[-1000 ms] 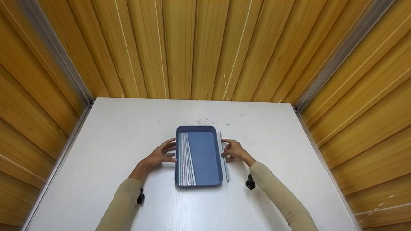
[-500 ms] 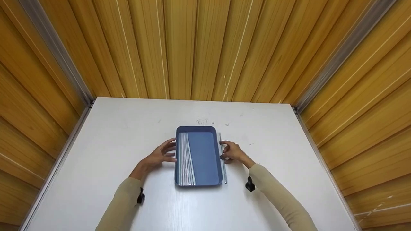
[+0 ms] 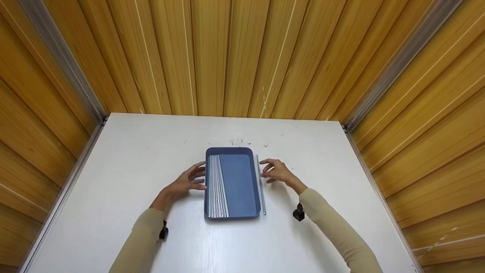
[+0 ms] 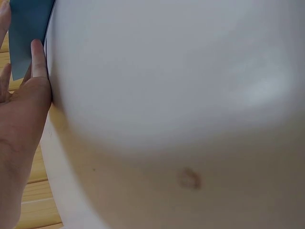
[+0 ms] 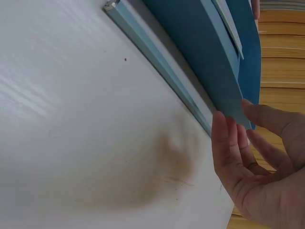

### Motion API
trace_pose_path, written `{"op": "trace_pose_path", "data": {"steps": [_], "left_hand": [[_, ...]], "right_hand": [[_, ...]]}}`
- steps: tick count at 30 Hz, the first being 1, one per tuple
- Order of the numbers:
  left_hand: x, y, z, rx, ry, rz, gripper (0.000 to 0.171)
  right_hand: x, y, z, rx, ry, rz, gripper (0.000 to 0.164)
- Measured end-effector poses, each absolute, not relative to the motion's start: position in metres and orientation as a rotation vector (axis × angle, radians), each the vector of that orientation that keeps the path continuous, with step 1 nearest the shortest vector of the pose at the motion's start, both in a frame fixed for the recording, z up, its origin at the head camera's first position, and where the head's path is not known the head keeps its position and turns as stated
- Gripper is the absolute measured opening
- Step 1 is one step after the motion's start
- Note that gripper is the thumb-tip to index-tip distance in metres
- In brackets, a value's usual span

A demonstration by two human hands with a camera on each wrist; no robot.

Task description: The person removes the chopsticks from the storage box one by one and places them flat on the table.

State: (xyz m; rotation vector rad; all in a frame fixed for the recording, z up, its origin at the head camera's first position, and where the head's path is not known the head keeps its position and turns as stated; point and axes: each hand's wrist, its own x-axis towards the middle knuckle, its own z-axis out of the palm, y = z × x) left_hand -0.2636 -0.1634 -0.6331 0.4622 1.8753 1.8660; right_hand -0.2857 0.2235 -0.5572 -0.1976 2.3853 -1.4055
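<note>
A blue rectangular tray [image 3: 240,189] lies lengthwise on the white table, with several thin silvery rods [image 3: 218,187] side by side along its left part. One more rod [image 3: 262,193] lies on the table just outside the tray's right wall, almost parallel to it; the right wrist view shows this rod [image 5: 156,59] from its near end. My left hand [image 3: 183,184] touches the tray's left side with spread, fairly straight fingers. Beside the lone rod, my right hand [image 3: 278,172] has its fingers loosely bent and parted, holding nothing, fingertips near the rod.
The white table [image 3: 159,140] extends around the tray, with small dark marks [image 3: 237,142] beyond its far end. Wood-patterned panels [image 3: 212,57] and grey metal frame posts [image 3: 405,60] enclose the back and both sides.
The right thumb and fingers have come off the lone rod and drawn slightly right and away. That rod has shifted left, closer to the tray. The left hand stays at the tray.
</note>
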Motion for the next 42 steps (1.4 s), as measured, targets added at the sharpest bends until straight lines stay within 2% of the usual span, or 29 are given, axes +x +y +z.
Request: {"op": "trace_pose_path", "data": {"steps": [6, 12, 19, 27, 36, 42], "left_hand": [[-0.261, -0.171, -0.632, 0.431, 1.905, 1.866, 0.102], [-0.263, -0.169, -0.632, 0.452, 1.879, 1.868, 0.101], [-0.266, -0.168, -0.632, 0.464, 1.892, 1.859, 0.100], [-0.265, -0.167, -0.632, 0.444, 1.891, 1.862, 0.100], [-0.264, -0.163, -0.634, 0.462, 1.873, 1.875, 0.100], [-0.264, -0.162, -0.636, 0.474, 1.854, 1.890, 0.100]], "right_hand": [[-0.293, 0.205, -0.547, -0.344, 2.417, -1.418, 0.044], [-0.296, 0.186, -0.536, -0.370, 2.408, -1.403, 0.043], [-0.296, 0.155, -0.538, -0.433, 2.265, -1.366, 0.054], [-0.291, 0.125, -0.562, -0.423, 2.114, -1.363, 0.058], [-0.285, 0.114, -0.579, -0.293, 2.078, -1.367, 0.077], [-0.286, 0.109, -0.585, -0.293, 2.097, -1.369, 0.080]]}}
